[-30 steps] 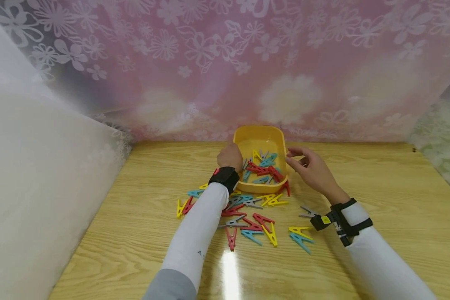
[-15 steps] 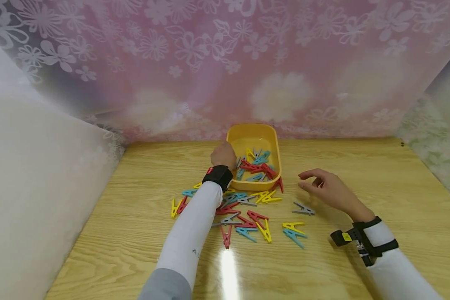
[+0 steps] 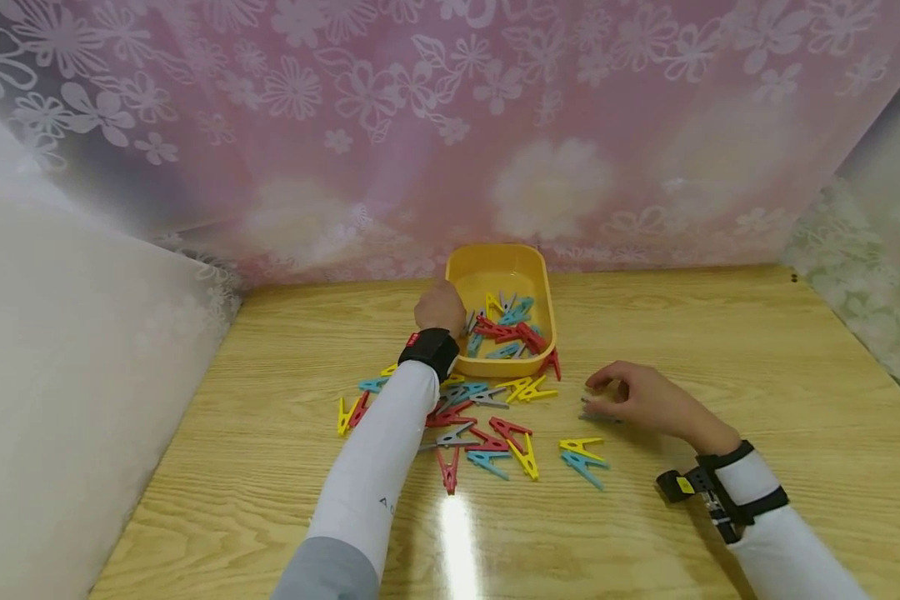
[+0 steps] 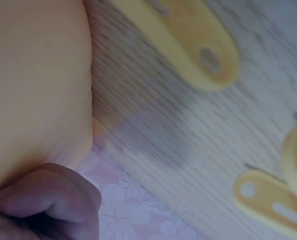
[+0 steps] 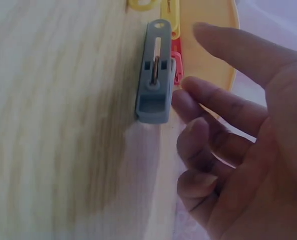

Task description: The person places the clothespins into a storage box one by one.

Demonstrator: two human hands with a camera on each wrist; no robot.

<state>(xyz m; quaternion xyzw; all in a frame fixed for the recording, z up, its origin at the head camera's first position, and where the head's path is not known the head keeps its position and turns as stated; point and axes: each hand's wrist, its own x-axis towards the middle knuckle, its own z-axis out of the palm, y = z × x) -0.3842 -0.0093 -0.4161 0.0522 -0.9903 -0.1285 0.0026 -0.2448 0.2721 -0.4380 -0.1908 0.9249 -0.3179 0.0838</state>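
My left hand (image 3: 439, 308) grips the left rim of a yellow plastic tub (image 3: 499, 367) at the back of the table. Several red, blue, grey and yellow clothespins lie inside it. To the right, my right hand (image 3: 648, 402) hovers low over a grey clothespin (image 5: 157, 75). In the right wrist view its thumb and bent fingers are spread beside this clothespin, not closed on it. The left wrist view shows curled fingers (image 4: 53, 197) at lower left, with what they hold mostly hidden, and blurred yellow clothespins (image 4: 203, 50) beyond.
In front of the tub, several clothespins are scattered, among them a red clothespin (image 3: 448, 471). A yellow clothespin (image 3: 581, 445) and a blue clothespin (image 3: 585, 468) lie together nearer my right hand. A flowered pink curtain (image 3: 420, 167) hangs behind the wooden table (image 3: 285, 350).
My right hand has moved from the tub's right rim, to the right and toward me, down over the grey clothespin. My left hand has stayed on the tub. The view has shifted slightly.
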